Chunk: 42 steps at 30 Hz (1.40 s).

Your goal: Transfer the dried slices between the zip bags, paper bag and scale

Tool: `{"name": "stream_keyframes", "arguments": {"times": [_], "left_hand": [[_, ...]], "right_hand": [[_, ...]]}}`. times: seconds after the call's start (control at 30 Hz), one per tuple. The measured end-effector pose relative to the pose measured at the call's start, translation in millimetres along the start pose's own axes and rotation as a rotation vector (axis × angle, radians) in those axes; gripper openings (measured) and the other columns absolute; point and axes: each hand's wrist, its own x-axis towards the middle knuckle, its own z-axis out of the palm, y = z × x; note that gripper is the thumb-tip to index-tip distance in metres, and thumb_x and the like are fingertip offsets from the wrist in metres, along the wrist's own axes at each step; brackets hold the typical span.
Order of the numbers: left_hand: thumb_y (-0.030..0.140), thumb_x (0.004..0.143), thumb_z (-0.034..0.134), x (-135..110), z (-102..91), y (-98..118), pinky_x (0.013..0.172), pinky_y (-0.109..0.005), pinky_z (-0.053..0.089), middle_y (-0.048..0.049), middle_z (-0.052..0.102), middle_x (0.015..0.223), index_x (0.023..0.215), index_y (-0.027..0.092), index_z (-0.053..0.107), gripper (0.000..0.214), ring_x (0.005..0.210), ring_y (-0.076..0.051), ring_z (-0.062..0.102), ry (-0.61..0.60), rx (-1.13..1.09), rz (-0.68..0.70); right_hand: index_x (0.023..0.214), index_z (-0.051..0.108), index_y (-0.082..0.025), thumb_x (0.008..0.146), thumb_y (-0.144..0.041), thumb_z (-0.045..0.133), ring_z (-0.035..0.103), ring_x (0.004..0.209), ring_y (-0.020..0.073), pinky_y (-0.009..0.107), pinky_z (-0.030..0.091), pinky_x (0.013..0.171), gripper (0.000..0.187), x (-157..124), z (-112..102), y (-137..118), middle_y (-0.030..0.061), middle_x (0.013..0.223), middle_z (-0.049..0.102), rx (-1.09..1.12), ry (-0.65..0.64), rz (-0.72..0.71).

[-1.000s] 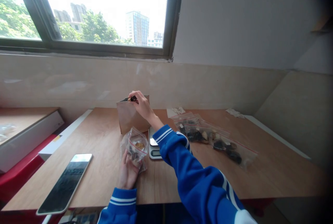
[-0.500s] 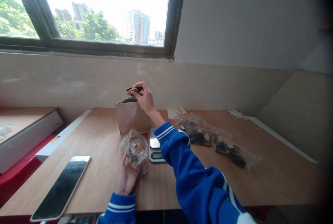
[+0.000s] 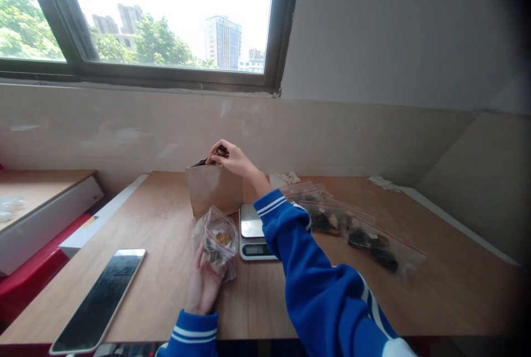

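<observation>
Right hand (image 3: 233,159) pinched a dark piece (image 3: 222,150) at the mouth of a kraft paper bag (image 3: 213,191) at twelve o'clock; left hand (image 3: 202,285) gripped a zip bag (image 3: 218,242).

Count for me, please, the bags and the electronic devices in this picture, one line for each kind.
Brown paper bag: 1
Clear zip bags: 5 (four overlapping on the table, one in the left hand)
Digital scale: 1
Tablet: 1
Total: 8
</observation>
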Motion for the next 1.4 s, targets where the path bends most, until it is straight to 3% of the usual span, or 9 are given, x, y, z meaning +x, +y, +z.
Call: {"name": "stream_keyframes", "arguments": {"times": [0.13, 0.3, 0.63, 0.77, 0.87, 1.0, 1.07, 1.17, 1.4], "left_hand": [[0.024, 0.092, 0.042, -1, 2.8, 1, 0.058, -0.025, 0.055, -0.0074, 0.069, 0.098, 0.119, 0.019, 0.056, 0.031, 0.079, -0.017, 0.067, 0.002, 0.022, 0.015], [0.023, 0.091, 0.043, -1, 2.1, 0, 0.059, -0.026, 0.055, -0.0073, 0.069, 0.101, 0.121, 0.02, 0.055, 0.033, 0.083, -0.018, 0.067, -0.005, 0.038, 0.028], [0.027, 0.089, 0.047, -4, 2.9, -1, 0.082, -0.037, 0.053, -0.0088, 0.068, 0.111, 0.128, 0.02, 0.052, 0.04, 0.094, -0.022, 0.066, -0.089, 0.04, 0.001], [0.032, 0.091, 0.043, -8, 5.4, 0, 0.093, -0.042, 0.047, -0.0092, 0.065, 0.117, 0.129, 0.02, 0.052, 0.041, 0.107, -0.024, 0.061, -0.147, 0.013, -0.014], [0.033, 0.091, 0.039, -9, 4.6, 2, 0.097, -0.043, 0.043, -0.0102, 0.065, 0.117, 0.129, 0.018, 0.052, 0.042, 0.11, -0.024, 0.059, -0.196, -0.035, -0.015], [0.027, 0.091, 0.036, -7, 0.4, 2, 0.099, -0.044, 0.041, -0.0075, 0.068, 0.112, 0.127, 0.021, 0.054, 0.041, 0.109, -0.023, 0.06, -0.227, -0.133, -0.012], [0.023, 0.09, 0.036, -5, -2.1, 2, 0.097, -0.043, 0.042, -0.0063, 0.07, 0.109, 0.124, 0.022, 0.057, 0.04, 0.105, -0.022, 0.062, -0.227, -0.168, -0.004], [0.016, 0.086, 0.037, -4, -5.3, 1, 0.093, -0.042, 0.045, -0.0053, 0.071, 0.103, 0.117, 0.022, 0.062, 0.04, 0.099, -0.022, 0.064, -0.211, -0.175, -0.005], [0.011, 0.082, 0.044, -3, -6.7, -1, 0.079, -0.034, 0.052, -0.0043, 0.073, 0.093, 0.101, 0.016, 0.066, 0.029, 0.085, -0.019, 0.067, -0.103, -0.052, -0.001]], "right_hand": [[0.086, 0.063, -0.018, 0.077, -0.033, 0.061, 0.056, 0.073, 0.0116, 0.02, 0.042, 0.063, 0.018, -5, -10, -14, -0.0012, 0.079, 0.065, -0.098, -0.15, 0.058], [0.077, 0.065, -0.018, 0.082, -0.027, 0.058, 0.059, 0.069, 0.0151, 0.024, 0.041, 0.061, 0.012, -9, 3, -33, 0.0032, 0.075, 0.067, -0.397, -0.102, 0.125], [0.054, 0.061, -0.017, 0.087, -0.049, 0.051, 0.064, 0.072, 0.0255, 0.033, 0.043, 0.066, 0.047, -15, 27, -45, 0.0114, 0.059, 0.063, -0.676, -0.149, 0.261], [0.059, 0.062, -0.018, 0.09, -0.045, 0.048, 0.063, 0.073, 0.0216, 0.03, 0.041, 0.067, 0.044, -31, 13, -70, 0.0081, 0.065, 0.064, -0.535, -0.101, 0.116], [0.073, 0.065, -0.019, 0.092, -0.04, 0.045, 0.062, 0.073, 0.0159, 0.026, 0.044, 0.067, 0.035, -53, -4, -85, 0.0031, 0.074, 0.067, -0.219, -0.069, 0.015], [0.086, 0.069, -0.02, 0.09, -0.031, 0.045, 0.063, 0.062, 0.0117, 0.022, 0.047, 0.056, 0.026, -94, -16, -82, -0.0011, 0.074, 0.069, 0.116, -0.486, 0.143], [0.083, 0.071, -0.021, 0.083, -0.019, 0.052, 0.064, 0.065, 0.0122, 0.02, 0.047, 0.055, 0.019, -113, -12, -71, -0.0016, 0.076, 0.071, 0.055, -0.568, 0.133], [0.09, 0.07, -0.021, 0.074, -0.006, 0.054, 0.065, 0.073, 0.0139, 0.021, 0.049, 0.061, 0.027, -134, 5, -53, -0.0005, 0.085, 0.071, -0.052, -0.492, 0.105], [0.091, 0.064, -0.016, 0.08, -0.011, 0.057, 0.058, 0.102, 0.0196, 0.038, 0.035, 0.1, 0.014, -148, 29, -36, 0.0053, 0.101, 0.068, -0.225, -0.572, 0.017]]}}
